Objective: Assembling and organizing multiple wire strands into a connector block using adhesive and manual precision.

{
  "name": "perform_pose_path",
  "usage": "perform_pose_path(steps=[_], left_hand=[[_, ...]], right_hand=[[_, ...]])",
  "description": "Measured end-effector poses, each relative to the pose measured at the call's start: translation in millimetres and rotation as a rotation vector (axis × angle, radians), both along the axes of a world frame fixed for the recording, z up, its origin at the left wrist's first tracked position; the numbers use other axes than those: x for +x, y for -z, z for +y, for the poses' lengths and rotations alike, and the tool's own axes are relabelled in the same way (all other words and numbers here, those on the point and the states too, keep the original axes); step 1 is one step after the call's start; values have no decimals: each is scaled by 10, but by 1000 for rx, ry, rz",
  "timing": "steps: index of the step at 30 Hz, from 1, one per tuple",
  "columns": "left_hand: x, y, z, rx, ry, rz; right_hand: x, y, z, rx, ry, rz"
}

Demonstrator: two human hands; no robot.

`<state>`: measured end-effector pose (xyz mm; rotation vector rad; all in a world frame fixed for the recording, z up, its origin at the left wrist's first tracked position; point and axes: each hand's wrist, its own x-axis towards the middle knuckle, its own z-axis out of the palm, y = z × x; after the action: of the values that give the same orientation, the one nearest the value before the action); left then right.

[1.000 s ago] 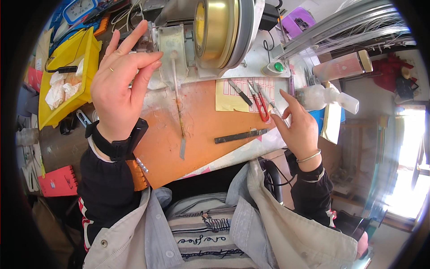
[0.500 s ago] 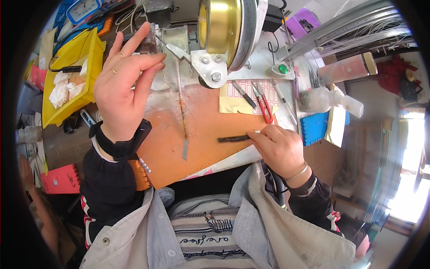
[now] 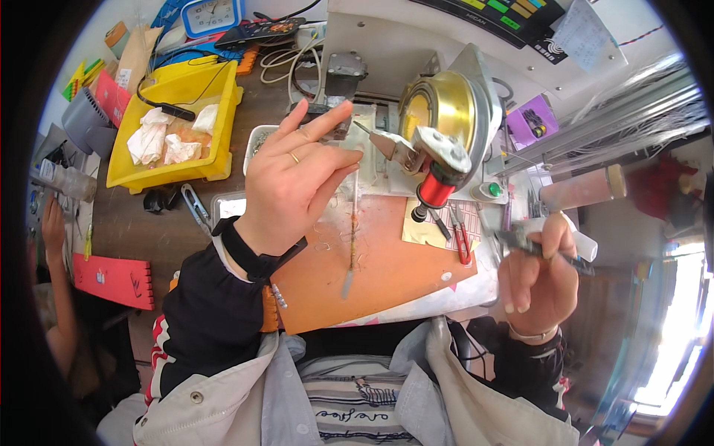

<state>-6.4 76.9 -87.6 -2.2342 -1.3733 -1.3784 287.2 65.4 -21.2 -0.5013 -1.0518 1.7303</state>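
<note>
My left hand is raised over the mat, beside the metal tip of a machine with a brass-coloured wheel. Its thumb and index finger pinch together, the other fingers stretched up; anything between them is too fine to make out. At the right, my right hand grips a slim black tool, blurred by motion, possibly tweezers. A thin stick with a flat grey end lies on the orange mat. Red-handled snips and a dark knife-like tool rest on yellow paper.
A yellow bin with crumpled tissues stands at the left, a red notebook nearer me. Another person's hand shows at the far left. Fine clear strands hang along a metal rail at the right, above a pinkish cylinder.
My right hand has lifted from above the mat and swung right, turning the black tool with it. The left hand keeps its pinch. The whole view has shifted, showing more of the machine.
</note>
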Motion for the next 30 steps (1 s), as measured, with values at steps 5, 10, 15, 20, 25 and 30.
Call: perform_pose_path(steps=[5, 10, 15, 20, 25, 30], left_hand=[[-38, -15, -9, -21, 13, -24], [-32, 2, 8, -22, 52, -91], [-38, 7, 7, -29, 75, -113], [-55, 30, -38, -36, 74, -129], [-42, 57, -7, -18, 127, -121], [-80, 36, -10, 10, 48, -60]], right_hand=[[-253, -97, 134, 124, -57, -57], [-371, -212, 168, 222, -5, -249], [-556, -329, 303, 375, 87, -321], [-797, -500, 324, 238, 66, -544], [-664, -481, 272, 308, 115, -549], [-296, -452, 131, 364, 188, -614]])
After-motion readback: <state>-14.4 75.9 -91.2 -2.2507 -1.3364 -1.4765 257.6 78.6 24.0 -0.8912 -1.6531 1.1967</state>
